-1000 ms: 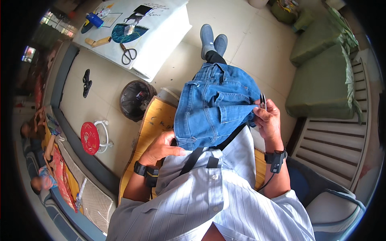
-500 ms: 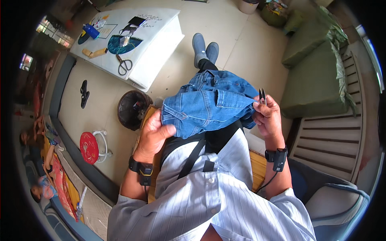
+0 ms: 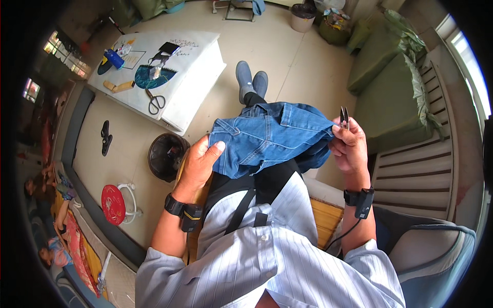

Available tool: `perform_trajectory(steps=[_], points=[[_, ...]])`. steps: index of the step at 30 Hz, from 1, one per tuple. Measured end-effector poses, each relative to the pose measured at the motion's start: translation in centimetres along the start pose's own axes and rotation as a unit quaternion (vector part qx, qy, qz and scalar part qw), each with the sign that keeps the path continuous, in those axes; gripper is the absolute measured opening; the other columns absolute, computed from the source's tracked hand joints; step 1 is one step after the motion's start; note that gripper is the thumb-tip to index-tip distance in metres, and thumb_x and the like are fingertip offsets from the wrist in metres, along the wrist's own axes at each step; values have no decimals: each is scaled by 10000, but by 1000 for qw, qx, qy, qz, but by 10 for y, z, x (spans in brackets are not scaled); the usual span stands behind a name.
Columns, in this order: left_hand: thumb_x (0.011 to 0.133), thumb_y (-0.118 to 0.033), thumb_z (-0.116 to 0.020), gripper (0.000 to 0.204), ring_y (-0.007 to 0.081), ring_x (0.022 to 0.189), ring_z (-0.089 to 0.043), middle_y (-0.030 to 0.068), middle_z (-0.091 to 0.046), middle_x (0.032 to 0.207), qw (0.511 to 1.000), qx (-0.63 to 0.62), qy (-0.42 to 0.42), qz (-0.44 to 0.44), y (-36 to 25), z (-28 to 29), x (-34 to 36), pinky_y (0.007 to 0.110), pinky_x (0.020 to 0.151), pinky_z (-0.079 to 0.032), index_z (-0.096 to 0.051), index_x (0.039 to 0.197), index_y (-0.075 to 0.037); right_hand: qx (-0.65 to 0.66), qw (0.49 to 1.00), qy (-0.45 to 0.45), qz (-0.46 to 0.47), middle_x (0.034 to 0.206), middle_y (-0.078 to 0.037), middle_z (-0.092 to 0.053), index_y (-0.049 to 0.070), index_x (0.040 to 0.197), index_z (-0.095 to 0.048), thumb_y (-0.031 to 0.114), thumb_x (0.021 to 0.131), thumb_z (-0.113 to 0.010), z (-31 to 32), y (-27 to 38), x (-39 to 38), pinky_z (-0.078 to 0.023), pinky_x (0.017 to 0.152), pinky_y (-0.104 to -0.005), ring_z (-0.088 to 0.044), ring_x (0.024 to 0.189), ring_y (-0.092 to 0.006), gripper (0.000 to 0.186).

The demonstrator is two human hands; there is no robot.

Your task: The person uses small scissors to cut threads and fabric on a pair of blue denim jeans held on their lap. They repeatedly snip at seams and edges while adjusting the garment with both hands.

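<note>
Wastebasket (image 3: 167, 156) contents unclear to me. Left hand (image 3: 201, 163) grips denim garment (image 3: 269, 137), spread left-right; right hand (image 3: 349, 146) pinches thread snips (image 3: 343, 116) pointing up.

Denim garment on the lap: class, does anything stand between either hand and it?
Nothing visible does. The left hand grips the denim garment at its left edge, and the right hand, holding small thread snips, pinches its right edge.
</note>
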State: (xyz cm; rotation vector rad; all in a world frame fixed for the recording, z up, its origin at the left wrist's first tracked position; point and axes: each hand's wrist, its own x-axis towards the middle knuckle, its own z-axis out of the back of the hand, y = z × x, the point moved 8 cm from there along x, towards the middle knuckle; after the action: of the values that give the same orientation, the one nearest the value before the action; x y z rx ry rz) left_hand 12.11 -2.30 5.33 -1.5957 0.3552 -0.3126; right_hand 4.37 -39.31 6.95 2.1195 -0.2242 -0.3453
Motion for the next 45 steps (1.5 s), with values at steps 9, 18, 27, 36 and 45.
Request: perform_trajectory(steps=[9,18,27,36,45], points=[[1075,-193,-637,210,107,1012,-665,29,-720,1114,975,-222,13,16,-78,-32,-4,300,953,-538,-654,1190,-18,-10,998,1,68,672,79,-501,62,1013,-654,1,975,-660,-2,59,-25,-294,417,-207,-313,439,-2,72],[947,-143,-749,415,191,1153,-663,119,-703,1251,971,-219,95,-19,-98,-32,-15,369,1093,-480,-601,1293,32,-17,993,24,117,658,77,-496,60,1021,-653,10,988,-649,-22,93,-44,-296,416,-197,-317,438,6,61],[812,-56,-864,735,150,1258,-591,52,-641,1381,945,-170,217,176,7,-58,-86,339,1130,-439,-534,1466,-2,2,995,-22,98,663,77,-488,55,1021,-640,26,956,-665,8,57,-56,-299,415,-191,-321,443,6,76],[882,-167,-780,313,306,1000,-747,169,-767,1092,887,256,368,113,68,-72,-130,377,901,-569,-735,1159,-29,-60,998,4,-37,717,1,-609,10,927,-676,-13,834,-693,56,10,-91,-280,437,-207,-395,504,-24,97],[864,-140,-761,231,370,922,-746,167,-769,1024,898,248,355,-80,65,-73,-129,403,843,-589,-748,1056,-12,-134,986,35,-89,717,12,-626,16,922,-709,-13,813,-698,70,-1,-104,-294,495,-221,-430,552,-32,114]])
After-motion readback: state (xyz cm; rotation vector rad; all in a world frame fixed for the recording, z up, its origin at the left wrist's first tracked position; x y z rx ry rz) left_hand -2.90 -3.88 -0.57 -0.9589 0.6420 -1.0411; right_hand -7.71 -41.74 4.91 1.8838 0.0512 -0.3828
